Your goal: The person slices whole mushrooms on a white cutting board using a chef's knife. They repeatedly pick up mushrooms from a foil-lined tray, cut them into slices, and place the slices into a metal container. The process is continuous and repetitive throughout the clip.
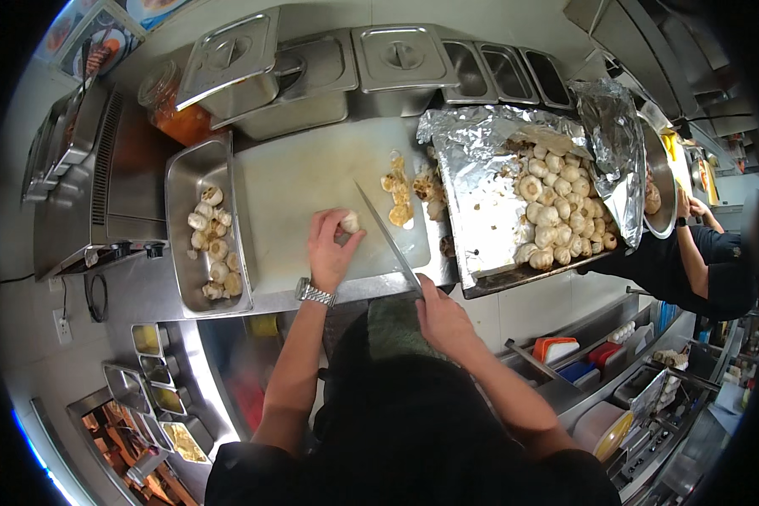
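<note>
On a white cutting board [291, 183], my left hand [333, 246] holds a garlic bulb [350, 221] between thumb and fingers. My right hand [446, 316] grips the handle of a long knife [389, 237], its blade slanting across the board with the tip just right of the bulb. Several cut, browned garlic tops [397, 190] lie in a row near the board's right side. To the left, a deep steel pan [180, 272] contains several garlic bulbs [217, 250]. At right, a foil-lined tray [474, 164] bears a large heap of roasted garlic bulbs [563, 202].
Lidded steel pans [405, 57] line the board's back edge, beside a glass jar [171, 107] of orange contents. A steel appliance [114, 171] stands at left. Crumpled foil [613, 145] rises beside the tray's right edge. Another person [683, 259] works at far right, near a metal bowl [661, 171].
</note>
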Available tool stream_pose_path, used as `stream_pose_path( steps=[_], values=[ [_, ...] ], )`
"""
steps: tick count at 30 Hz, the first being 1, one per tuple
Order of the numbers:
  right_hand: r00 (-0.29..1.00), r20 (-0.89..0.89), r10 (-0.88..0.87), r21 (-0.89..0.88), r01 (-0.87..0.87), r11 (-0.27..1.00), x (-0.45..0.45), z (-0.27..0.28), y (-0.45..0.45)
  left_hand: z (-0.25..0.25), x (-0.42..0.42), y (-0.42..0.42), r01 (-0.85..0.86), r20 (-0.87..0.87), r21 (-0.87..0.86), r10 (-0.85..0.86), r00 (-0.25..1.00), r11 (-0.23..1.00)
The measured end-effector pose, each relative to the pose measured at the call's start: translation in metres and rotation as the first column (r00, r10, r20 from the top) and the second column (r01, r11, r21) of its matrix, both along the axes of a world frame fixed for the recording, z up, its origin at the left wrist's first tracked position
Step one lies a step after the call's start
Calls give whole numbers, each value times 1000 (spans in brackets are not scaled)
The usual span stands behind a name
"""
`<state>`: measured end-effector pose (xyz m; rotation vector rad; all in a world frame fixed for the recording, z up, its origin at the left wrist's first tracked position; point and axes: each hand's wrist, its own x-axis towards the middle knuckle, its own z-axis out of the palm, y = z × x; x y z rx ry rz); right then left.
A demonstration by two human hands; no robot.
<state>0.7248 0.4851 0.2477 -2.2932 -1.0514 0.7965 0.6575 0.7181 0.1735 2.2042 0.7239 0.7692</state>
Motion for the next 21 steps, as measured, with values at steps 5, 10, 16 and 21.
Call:
stream_pose_path(
  steps=[5,10,16,21],
  values=[
    [999,-50,2,-172,-11,985,-1,26,-8,0,4,2,81,125,36,-85,989,996],
    [997,-59,39,-203,-50,978,-6,42,-14,0,4,6,86,147,71,-95,985,994],
    [996,-87,28,-281,-51,958,-13,47,-10,1,0,9,101,157,6,-101,982,995],
    [998,-26,55,-69,-57,996,-5,14,35,2,-1,8,95,148,-7,-93,985,995]
  ],
)
